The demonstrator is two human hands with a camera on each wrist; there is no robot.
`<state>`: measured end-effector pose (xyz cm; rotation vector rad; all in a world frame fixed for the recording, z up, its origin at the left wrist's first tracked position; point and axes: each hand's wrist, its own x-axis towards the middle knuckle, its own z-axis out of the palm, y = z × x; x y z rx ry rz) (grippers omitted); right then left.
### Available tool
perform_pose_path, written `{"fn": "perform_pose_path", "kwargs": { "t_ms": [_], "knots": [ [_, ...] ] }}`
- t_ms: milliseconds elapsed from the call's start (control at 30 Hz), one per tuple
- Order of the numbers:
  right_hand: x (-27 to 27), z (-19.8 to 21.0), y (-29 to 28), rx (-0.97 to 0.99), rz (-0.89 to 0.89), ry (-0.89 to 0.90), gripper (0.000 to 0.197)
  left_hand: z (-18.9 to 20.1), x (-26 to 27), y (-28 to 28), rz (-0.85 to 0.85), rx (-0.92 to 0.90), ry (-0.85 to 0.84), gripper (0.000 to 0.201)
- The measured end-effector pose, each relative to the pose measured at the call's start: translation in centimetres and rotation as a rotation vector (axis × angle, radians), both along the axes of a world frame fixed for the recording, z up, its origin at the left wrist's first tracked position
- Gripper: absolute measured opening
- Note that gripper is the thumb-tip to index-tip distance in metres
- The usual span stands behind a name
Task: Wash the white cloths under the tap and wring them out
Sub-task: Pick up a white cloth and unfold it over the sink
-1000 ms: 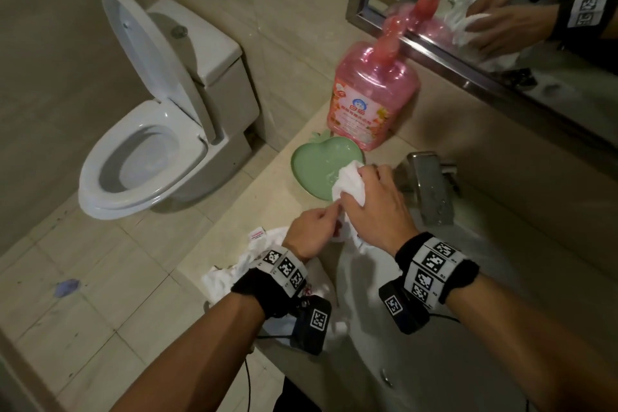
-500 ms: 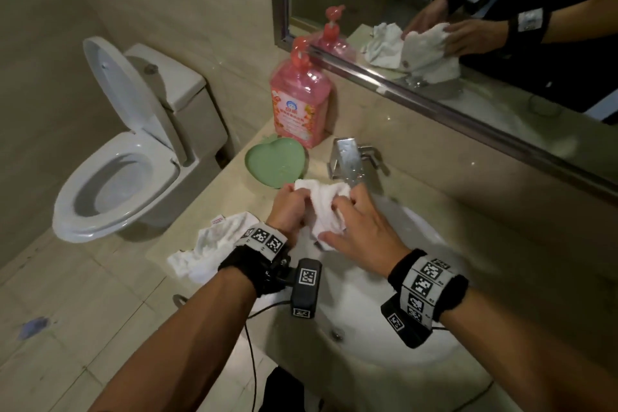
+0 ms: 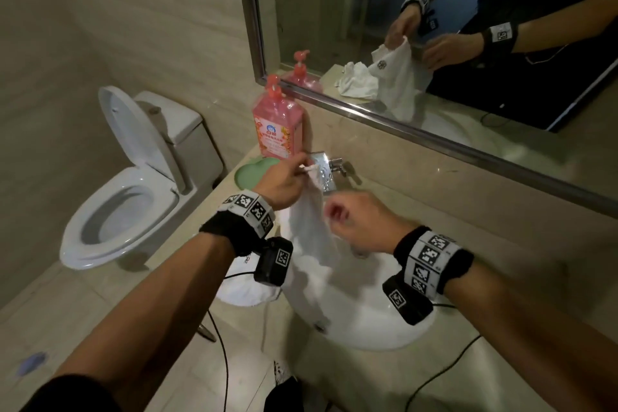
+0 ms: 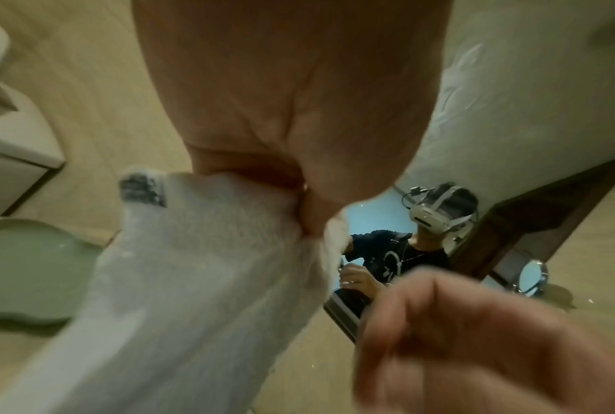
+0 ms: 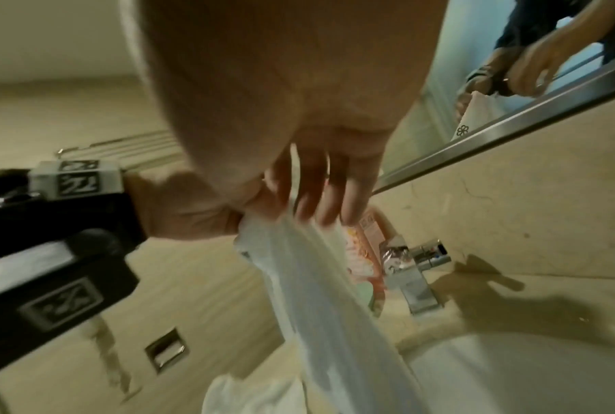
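Over white basin (image 3: 361,321): cloth held up, tap not yet running.
Left hand (image 3: 281,182) pinches white terry cloth (image 3: 311,231); right hand (image 3: 359,217) loosely curled, empty. Next: open chrome tap (image 3: 322,174).

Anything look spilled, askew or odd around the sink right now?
Nothing is spilled or damaged. One oddity: the second white cloth lies crumpled on the counter with part of it hanging over the front edge. The left hand holds the other cloth hanging over the basin; the tap shows no running water.
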<state>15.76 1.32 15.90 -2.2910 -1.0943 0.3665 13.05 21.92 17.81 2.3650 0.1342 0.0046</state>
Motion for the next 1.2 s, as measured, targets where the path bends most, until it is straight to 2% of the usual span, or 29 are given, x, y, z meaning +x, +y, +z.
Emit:
{"fn": "perform_pose_path", "kwargs": {
  "t_ms": [67,133,167,200,267,333,400,467,567,633,733,800,867,967,1033,1133,1200],
  "knots": [
    [1.1,1.5,0.8,0.202,-0.146,-0.049,0.043,1.7,-0.2,-0.4,-0.172,-0.033,-0.019,0.024],
    [2.2,3.1,1.5,0.218,-0.140,0.113,0.066,3.1,-0.5,-0.8,-0.247,-0.102,-0.018,0.028],
    [2.5,3.8,1.7,0.169,-0.125,0.194,0.064,3.8,-0.4,-0.9,-0.247,-0.130,-0.013,0.026],
    [2.8,4.1,1.9,0.116,-0.119,0.239,0.050,4.2,-0.3,-1.0,-0.231,-0.152,-0.007,0.024],
    [3.3,4.7,1.7,0.024,-0.128,0.172,0.009,4.8,-0.1,-0.8,-0.191,-0.184,-0.019,0.025],
    [3.8,5.1,1.2,-0.008,-0.139,0.084,0.019,4.7,-0.1,-0.2,-0.137,-0.222,-0.005,0.021],
    [4.6,5.7,0.5,0.052,-0.213,0.102,0.027,3.9,-0.4,0.5,-0.128,-0.234,0.092,0.011],
    [5.0,5.9,0.0,0.127,-0.264,0.160,0.028,2.7,-0.8,0.9,-0.155,-0.192,0.139,0.020],
    [4.5,5.4,-0.7,0.134,-0.258,0.235,0.026,1.2,-0.9,0.5,-0.070,-0.197,0.074,0.028],
    [4.2,4.4,-1.4,0.078,-0.240,0.258,0.024,0.6,-0.6,0.3,0.043,-0.290,0.017,0.033],
    [4.4,2.8,-2.7,0.011,-0.308,0.258,0.041,-0.1,0.0,0.0,0.195,-0.470,-0.008,0.036],
    [4.7,2.1,-2.8,0.161,-0.472,0.319,0.046,-0.3,0.2,-0.7,0.232,-0.582,0.014,0.042],
    [4.1,1.7,-1.2,0.320,-0.597,0.341,0.041,-0.2,0.9,-1.8,0.292,-0.751,0.055,0.039],
    [1.8,1.2,3.2,0.426,-0.554,0.281,0.035,0.7,2.1,-3.7,0.308,-0.941,0.068,0.032],
    [1.8,1.5,5.1,0.449,-0.571,0.243,0.042,1.2,2.5,-4.7,0.270,-0.903,0.065,0.026],
    [3.7,1.7,5.7,0.444,-0.758,0.320,0.049,1.5,2.3,-5.1,0.203,-0.830,0.092,0.032],
    [3.1,0.8,6.1,0.418,-0.709,0.285,0.053,1.3,2.4,-4.7,0.201,-0.707,0.095,0.036]
  ]
}}
